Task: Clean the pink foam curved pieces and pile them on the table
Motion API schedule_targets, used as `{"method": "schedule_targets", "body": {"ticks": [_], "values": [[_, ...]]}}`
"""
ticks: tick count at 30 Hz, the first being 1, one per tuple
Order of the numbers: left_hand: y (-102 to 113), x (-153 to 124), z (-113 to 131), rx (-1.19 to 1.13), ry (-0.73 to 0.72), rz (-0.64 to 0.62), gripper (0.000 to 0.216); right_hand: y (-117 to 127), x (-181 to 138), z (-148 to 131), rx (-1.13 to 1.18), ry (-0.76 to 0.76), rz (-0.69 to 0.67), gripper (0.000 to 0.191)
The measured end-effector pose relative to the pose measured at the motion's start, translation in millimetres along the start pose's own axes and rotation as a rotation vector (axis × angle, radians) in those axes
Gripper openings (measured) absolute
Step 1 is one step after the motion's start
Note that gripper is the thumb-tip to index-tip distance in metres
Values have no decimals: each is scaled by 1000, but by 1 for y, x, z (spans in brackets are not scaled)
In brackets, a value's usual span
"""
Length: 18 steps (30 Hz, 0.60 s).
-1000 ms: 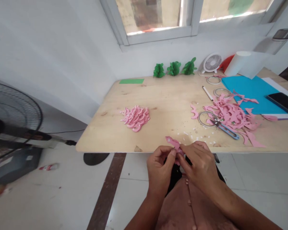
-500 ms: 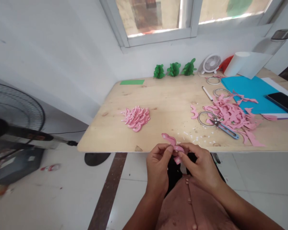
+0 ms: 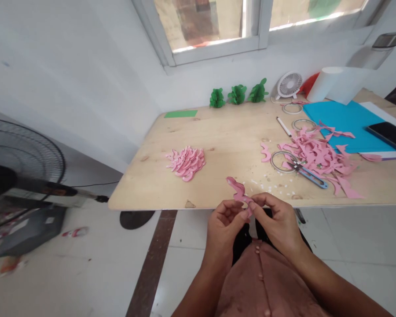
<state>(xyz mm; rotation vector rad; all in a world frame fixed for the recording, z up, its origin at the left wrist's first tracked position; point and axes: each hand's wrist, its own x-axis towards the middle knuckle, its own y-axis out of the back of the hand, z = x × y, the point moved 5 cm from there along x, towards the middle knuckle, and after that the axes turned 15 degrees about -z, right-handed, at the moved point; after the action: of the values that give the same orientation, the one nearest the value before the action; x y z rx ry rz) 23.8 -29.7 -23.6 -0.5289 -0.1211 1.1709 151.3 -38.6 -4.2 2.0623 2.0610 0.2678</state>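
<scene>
A curvy pink foam cutout [image 3: 238,189], seemingly several layers thick, is pinched between my two hands just over the table's front edge. My left hand [image 3: 222,226] grips its lower end with thumb and fingers. From the other side, my right hand [image 3: 273,218] pinches the same end. The upper end sticks out free toward the table. Left of it lies a heap of similar pink cutouts [image 3: 186,163]. A single wavy pink piece [image 3: 265,152] rests to the right, beside a roll of tape [image 3: 279,161].
Blue thread snips [image 3: 308,174] lie by a pile of pink scraps [image 3: 320,152] on the wooden table [image 3: 145,176]. Behind are a white pen [image 3: 284,127], blue sheets [image 3: 336,112], a phone [image 3: 389,136], a small fan [image 3: 289,85] and green paper figures [image 3: 237,94]. A floor fan [image 3: 23,176] stands left.
The pink cutout has turned more upright and slid slightly right. My left hand has moved a little right and lower, while the right hand keeps its pinch. The view has shifted slightly.
</scene>
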Motion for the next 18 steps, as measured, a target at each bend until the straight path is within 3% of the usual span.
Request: {"method": "schedule_targets", "body": {"ticks": [9,16,18], "values": [[3,-3,-6,98,-53,-27,7,0,-9,-3,24,16,33,16],[6,2,-2,-77,-18,-24,23,-2,-12,-4,-62,63,32,13],[6,4,1,-94,-24,-19,18,-3,-12,-4,-81,80,11,12]]}}
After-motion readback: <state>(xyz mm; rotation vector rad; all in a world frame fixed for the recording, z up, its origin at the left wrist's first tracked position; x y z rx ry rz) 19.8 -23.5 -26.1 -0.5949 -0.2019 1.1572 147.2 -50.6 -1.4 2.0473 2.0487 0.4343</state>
